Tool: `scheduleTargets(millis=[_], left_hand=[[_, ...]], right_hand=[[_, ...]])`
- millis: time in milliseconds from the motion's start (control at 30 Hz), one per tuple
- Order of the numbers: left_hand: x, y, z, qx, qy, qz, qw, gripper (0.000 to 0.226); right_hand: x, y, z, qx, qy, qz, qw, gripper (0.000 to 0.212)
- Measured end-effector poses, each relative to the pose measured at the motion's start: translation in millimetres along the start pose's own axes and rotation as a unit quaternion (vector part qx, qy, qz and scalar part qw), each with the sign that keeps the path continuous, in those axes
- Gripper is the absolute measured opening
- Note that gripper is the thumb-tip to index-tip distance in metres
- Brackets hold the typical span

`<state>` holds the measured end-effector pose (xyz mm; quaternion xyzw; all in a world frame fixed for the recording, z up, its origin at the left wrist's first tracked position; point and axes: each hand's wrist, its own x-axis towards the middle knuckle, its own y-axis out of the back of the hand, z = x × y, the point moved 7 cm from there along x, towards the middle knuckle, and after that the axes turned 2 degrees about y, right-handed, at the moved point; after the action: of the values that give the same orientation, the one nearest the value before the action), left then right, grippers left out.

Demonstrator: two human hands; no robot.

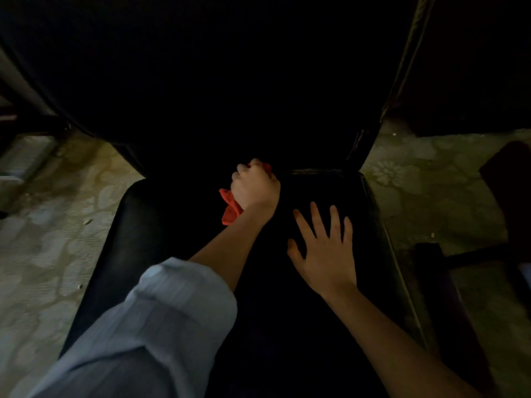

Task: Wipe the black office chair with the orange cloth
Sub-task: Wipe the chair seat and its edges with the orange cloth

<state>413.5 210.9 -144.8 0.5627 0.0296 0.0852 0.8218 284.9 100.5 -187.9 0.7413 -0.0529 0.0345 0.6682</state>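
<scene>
Left hand [255,188] at frame centre, fingers curled tight round the cloth [230,209]. Orange cloth is bunched in the fist: one tail hangs out below the wrist on the left, and a small edge shows above the knuckles. Fist and cloth sit at the back of the chair [161,225], right where the seat [287,340] meets the backrest [230,81]. Whether the cloth actually touches the backrest is lost in shadow.

Right hand [326,254] just right of centre, lower than the left. Palm down on the seat, fingers [333,222] straight and spread wide, thumb out toward the left. It holds nothing. The two hands are near each other but apart.

Left forearm comes in from the lower left. A pale blue sleeve [161,326] is rolled up below the elbow. Right forearm is bare and enters from the lower right corner.

Seat is black and smooth, with faint sheen along its left and right edges. Backrest fills the upper middle of the frame, nearly all black, no detail readable.

Floor [57,225] shows on both sides of the chair: pale, worn, with a faint flower pattern and a few small specks. Dark furniture [505,182] stands at the right edge, too dim to identify. Light is low throughout.
</scene>
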Motion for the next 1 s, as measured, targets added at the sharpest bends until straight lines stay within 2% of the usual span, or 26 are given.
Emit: scheduleTargets(millis=[167, 333, 533, 633, 733, 867, 1000], left_hand=[[-13, -13, 32, -0.025, -0.092, -0.026, 0.995, 0.037], [-16, -4, 22, -0.003, -0.180, -0.022, 0.983, 0.036], [-1, 15, -25, -0.028, -0.110, 0.010, 0.994, 0.041], [-7, 7, -5, -0.020, -0.051, 0.009, 0.998, 0.039], [-17, -7, 21, -0.049, -0.049, -0.013, 0.997, 0.034], [-37, -20, 59, -0.074, -0.128, -0.037, 0.988, 0.028], [-57, -28, 81, -0.097, -0.230, -0.085, 0.965, 0.030]], right_hand=[[-7, 3, 2, -0.010, -0.027, 0.009, 1.000, 0.060], [-14, 3, 2, -0.016, -0.051, 0.014, 0.998, 0.059], [-16, 3, 2, -0.015, -0.050, 0.034, 0.998, 0.059], [-18, 4, 1, -0.014, -0.050, 0.044, 0.998, 0.060], [-22, 4, 2, -0.004, -0.058, 0.045, 0.997, 0.060], [-32, 2, 3, 0.006, -0.079, 0.047, 0.996, 0.058], [-47, 1, 1, -0.009, -0.122, 0.038, 0.992, 0.057]])
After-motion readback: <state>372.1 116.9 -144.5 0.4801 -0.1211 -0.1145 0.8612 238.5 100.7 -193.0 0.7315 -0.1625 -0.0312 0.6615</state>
